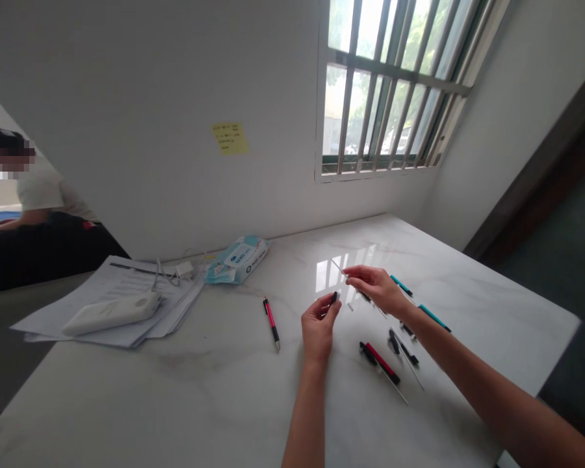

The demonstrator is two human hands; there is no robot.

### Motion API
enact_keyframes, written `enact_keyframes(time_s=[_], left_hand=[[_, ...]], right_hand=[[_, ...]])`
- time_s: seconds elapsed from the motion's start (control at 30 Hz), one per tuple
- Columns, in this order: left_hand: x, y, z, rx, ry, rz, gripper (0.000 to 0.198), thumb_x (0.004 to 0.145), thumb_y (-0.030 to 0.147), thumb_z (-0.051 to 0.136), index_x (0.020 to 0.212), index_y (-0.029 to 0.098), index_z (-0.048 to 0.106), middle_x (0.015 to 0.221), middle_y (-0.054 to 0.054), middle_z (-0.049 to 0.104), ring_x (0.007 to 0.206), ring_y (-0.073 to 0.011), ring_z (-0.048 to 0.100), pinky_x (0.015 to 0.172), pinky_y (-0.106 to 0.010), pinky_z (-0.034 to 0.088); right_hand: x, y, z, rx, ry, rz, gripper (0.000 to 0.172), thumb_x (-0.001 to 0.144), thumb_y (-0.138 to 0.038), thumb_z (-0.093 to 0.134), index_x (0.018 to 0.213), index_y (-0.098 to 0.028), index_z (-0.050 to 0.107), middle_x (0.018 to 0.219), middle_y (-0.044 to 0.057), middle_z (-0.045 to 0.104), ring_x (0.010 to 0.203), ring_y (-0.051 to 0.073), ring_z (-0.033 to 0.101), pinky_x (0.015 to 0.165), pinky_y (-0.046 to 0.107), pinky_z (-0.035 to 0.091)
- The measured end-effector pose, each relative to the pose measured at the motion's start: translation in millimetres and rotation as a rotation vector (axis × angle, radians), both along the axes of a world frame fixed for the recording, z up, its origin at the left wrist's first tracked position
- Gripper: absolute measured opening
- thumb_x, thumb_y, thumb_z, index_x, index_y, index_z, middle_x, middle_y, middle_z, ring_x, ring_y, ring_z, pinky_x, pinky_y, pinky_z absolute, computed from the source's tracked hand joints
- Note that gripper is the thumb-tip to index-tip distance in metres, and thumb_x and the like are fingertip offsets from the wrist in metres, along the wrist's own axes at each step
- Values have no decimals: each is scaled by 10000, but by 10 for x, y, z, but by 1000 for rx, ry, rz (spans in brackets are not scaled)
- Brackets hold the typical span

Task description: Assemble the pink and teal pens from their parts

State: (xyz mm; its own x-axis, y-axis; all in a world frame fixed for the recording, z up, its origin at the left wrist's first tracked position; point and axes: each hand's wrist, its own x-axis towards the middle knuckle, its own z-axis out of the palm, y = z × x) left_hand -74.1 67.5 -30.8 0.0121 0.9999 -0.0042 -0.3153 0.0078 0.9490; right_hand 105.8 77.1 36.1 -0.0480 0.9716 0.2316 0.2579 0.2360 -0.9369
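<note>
My left hand [318, 328] pinches a small black pen part [333, 298] with a pale end, just above the table. Up and to the right of it, my right hand [376, 289] holds a thin pen refill [337, 266] between thumb and fingertips, its end pointing up and left. The two hands are apart. A whole red and black pen [272, 324] lies left of my left hand. Below my right forearm are a red pen barrel [383, 363], black pen pieces [402, 346] and loose refills [394, 385]. Blue barrels [435, 318] show beyond the forearm, which partly hides other pieces.
A blue wipes pack [238, 261] rests near the wall. At the left, a white power bank [112, 313] with a cable sits on stacked papers [151, 331]. A yellow note [230, 138] is stuck to the wall. Another person [49, 195] sits beyond the table's left side.
</note>
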Motion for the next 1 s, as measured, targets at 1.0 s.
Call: enact_keyframes(time_s=[1.0], left_hand=[[38,-29,78,-22,80,7,345,741,413,867,997,184,830,991,-83,805,893,-197,713,852,-311,567]], right_hand=[[81,-99,-362,27,-787,1,68,889,-275,763,933,-250,808,842,31,761,853,225,681,808,339,496]])
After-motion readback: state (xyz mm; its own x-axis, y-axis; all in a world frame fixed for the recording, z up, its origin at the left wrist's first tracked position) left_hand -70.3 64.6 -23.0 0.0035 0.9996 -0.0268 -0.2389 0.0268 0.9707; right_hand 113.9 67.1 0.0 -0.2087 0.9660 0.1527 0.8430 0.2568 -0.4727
